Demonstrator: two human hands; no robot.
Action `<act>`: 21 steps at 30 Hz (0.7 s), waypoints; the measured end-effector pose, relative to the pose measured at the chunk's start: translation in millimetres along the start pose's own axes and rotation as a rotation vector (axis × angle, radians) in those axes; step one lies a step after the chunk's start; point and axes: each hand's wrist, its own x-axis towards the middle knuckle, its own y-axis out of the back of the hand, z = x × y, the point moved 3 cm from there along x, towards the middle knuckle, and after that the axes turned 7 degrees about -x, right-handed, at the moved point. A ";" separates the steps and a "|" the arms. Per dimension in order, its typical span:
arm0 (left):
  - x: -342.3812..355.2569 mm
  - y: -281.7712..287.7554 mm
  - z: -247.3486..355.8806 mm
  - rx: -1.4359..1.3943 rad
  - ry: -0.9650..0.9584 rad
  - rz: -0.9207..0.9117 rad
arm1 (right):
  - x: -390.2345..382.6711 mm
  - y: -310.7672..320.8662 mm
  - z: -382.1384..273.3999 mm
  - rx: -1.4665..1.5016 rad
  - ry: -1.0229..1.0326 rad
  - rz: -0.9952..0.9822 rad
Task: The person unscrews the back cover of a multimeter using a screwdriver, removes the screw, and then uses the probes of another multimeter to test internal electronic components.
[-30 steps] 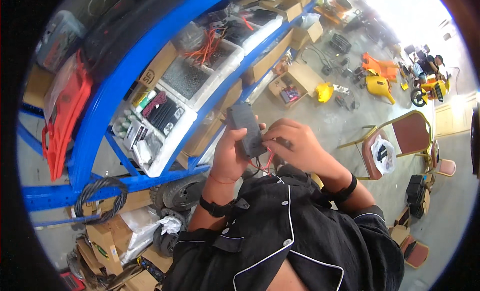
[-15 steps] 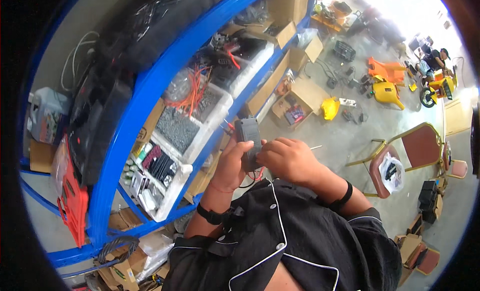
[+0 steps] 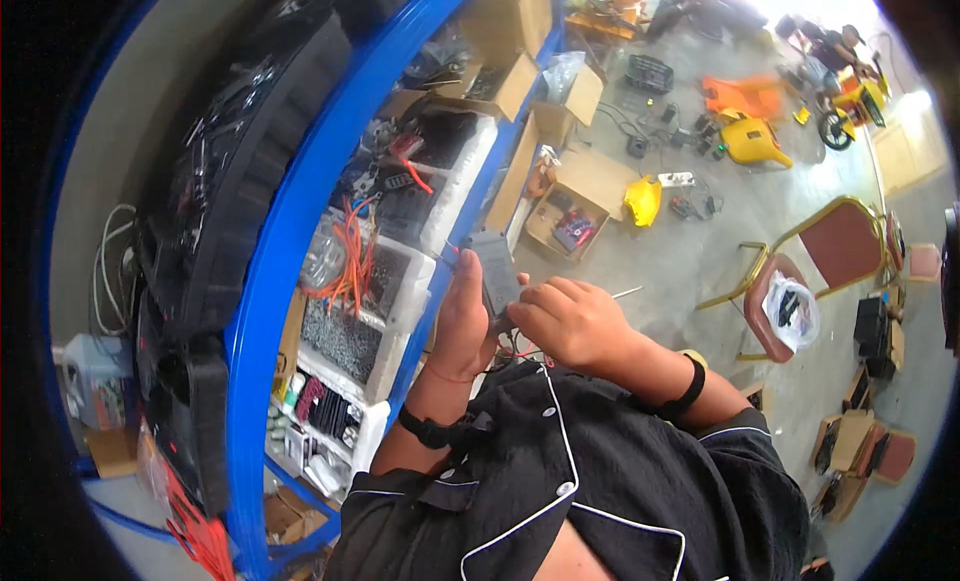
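Dark grey rectangular box (image 3: 488, 264), seen from the head view, is held up in front of the chest, tilted a little, with its upper end pointing away from the person. The left hand (image 3: 462, 316) is closed around its left side, the thumb lying along the near edge. The right hand (image 3: 565, 321) is at the box's lower right side with its fingers curled in; they hide whatever is beneath them, so whether they grip anything cannot be told. Red and black leads (image 3: 515, 353) hang below the box, between the hands and the black shirt (image 3: 630, 471). Each wrist wears a black band.

To the left of the hands runs a blue shelf rack (image 3: 292, 206). White foam boxes (image 3: 410, 326) stand on it, with a tangle of orange wires (image 3: 352, 266) lying over small grey parts. A dark plastic case (image 3: 195, 421) is at the rack's outer side.

Beyond the hands, an open cardboard carton (image 3: 553, 224) sits on the grey floor (image 3: 690, 271), beside a yellow plastic piece (image 3: 641, 201) and a white power strip (image 3: 676, 179). On the right, a reddish-brown chair (image 3: 838, 239) with a gold-coloured frame carries a clear plastic bag (image 3: 803, 331). Farther back, a person (image 3: 832, 51) is near a yellow two-wheeler (image 3: 858, 106).
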 end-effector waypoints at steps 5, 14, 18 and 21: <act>15.5 -0.7 11.4 -0.003 0.067 -0.069 | 4.0 -1.1 -8.7 -0.114 -0.100 0.034; 33.2 -1.6 2.4 -0.086 0.226 -0.207 | 1.3 7.7 -22.5 -0.264 -0.226 0.041; 34.4 -3.5 -4.0 -0.022 0.274 -0.273 | -5.5 11.1 -30.8 -0.282 -0.279 0.006; 33.9 1.1 -5.8 0.040 0.233 -0.258 | -13.6 8.9 -31.1 -0.229 -0.305 -0.018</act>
